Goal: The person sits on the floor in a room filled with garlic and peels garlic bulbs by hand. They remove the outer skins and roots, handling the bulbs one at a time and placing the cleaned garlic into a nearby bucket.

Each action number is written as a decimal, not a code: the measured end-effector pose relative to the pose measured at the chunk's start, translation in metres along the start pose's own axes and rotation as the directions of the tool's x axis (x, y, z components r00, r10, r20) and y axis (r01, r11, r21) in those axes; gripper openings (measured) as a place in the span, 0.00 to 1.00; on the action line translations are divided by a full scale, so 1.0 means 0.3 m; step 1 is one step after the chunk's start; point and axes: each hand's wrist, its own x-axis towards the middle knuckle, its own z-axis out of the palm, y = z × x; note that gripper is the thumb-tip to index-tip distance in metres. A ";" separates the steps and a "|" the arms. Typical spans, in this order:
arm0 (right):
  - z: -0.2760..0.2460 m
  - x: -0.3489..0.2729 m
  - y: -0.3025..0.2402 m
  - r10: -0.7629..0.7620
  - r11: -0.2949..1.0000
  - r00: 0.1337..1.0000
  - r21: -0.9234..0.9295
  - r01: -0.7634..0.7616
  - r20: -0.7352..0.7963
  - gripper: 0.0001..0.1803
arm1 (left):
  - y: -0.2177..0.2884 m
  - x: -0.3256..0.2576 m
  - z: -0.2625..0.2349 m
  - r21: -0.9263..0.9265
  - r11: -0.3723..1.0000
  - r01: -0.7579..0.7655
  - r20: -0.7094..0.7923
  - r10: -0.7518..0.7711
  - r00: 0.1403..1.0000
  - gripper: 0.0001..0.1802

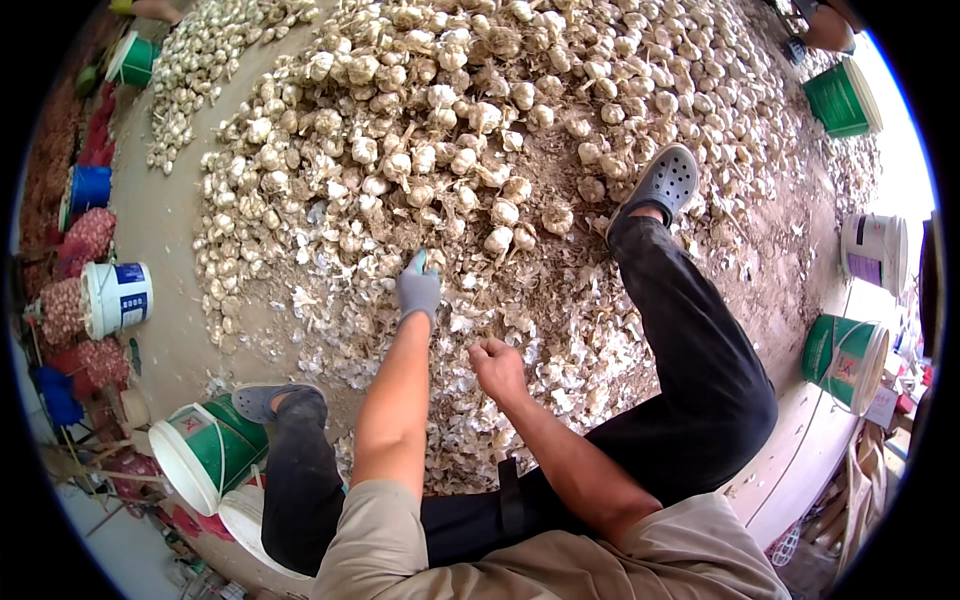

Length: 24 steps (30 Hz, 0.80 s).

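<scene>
A broad heap of garlic bulbs (pixel 485 118) with dry stalks and roots spreads over the ground in front of me. My left hand (pixel 418 287), in a grey glove with a teal patch near the fingertips, reaches down to the heap's near edge. Its fingers are drawn together among the bulbs, and what they hold, if anything, is hidden. Bare and closed, my right hand (pixel 497 368) is nearer to me, above loose papery garlic skins (pixel 585 365). Whatever sits in its fist cannot be made out.
Green buckets stand at the lower left (pixel 222 447) and right (pixel 842 360). White buckets (pixel 118 298) (pixel 872 250) are on both sides. Red net sacks (pixel 88 238) line the left. My shoes (pixel 668 182) (pixel 262 400) flank the skins. Parts of other people (pixel 828 28) show at the top.
</scene>
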 end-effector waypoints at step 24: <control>0.012 -0.249 -0.141 -0.056 0.800 0.735 0.471 -0.372 0.676 0.15 | -0.179 -0.635 -0.153 -0.818 0.568 -0.087 -0.042 0.092 0.995 0.09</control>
